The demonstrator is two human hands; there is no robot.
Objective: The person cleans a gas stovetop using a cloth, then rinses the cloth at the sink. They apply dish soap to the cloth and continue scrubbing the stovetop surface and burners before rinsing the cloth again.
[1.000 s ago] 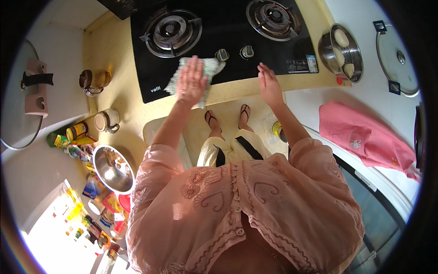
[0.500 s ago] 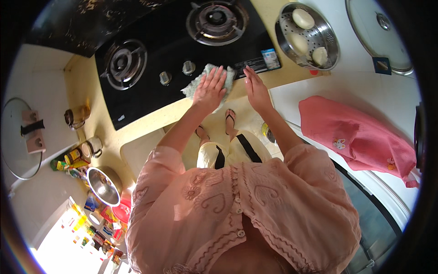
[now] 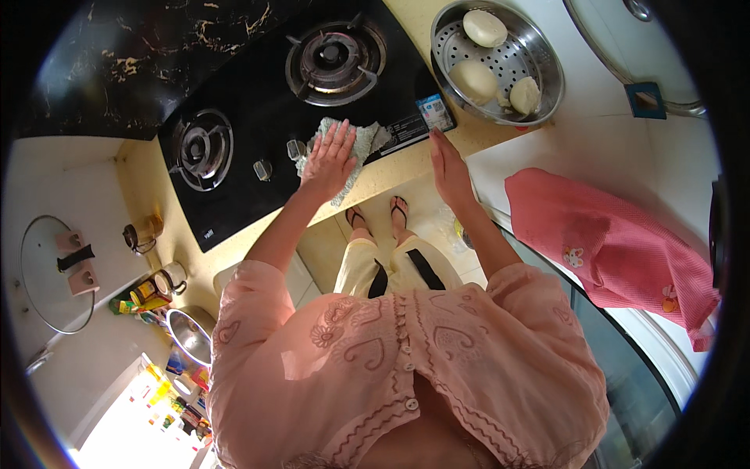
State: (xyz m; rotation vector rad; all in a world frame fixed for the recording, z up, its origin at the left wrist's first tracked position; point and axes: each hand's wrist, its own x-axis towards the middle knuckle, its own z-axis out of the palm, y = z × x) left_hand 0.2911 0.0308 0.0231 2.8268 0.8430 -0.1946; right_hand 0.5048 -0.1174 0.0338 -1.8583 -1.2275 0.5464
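My left hand [image 3: 329, 162] lies flat, fingers stretched, on a pale grey-green cloth [image 3: 361, 147]. The cloth covers part of the black glass gas stove [image 3: 242, 213] at its front edge, close beside a control knob [image 3: 296, 149]. Over the front edge of the counter, to the right of the cloth, is my right hand [image 3: 451, 170]. Its fingers are straight and held together, seen from the side, with nothing visible in them. Two burners, the right one [image 3: 334, 59] and the left one [image 3: 202, 149], sit farther back.
A perforated metal steamer [image 3: 539, 55] with several pale rounded pieces stands right of the stove. Beyond it lies a glass lid [image 3: 617, 39]. A pink cloth [image 3: 601, 242] drapes over the right-hand edge. Jars and a metal bowl [image 3: 190, 334] line the left counter.
The whole view has shifted and turned, so the stove appears lower and farther left. My hands are farther apart; the right has moved away from the cloth, while the left stays on it.
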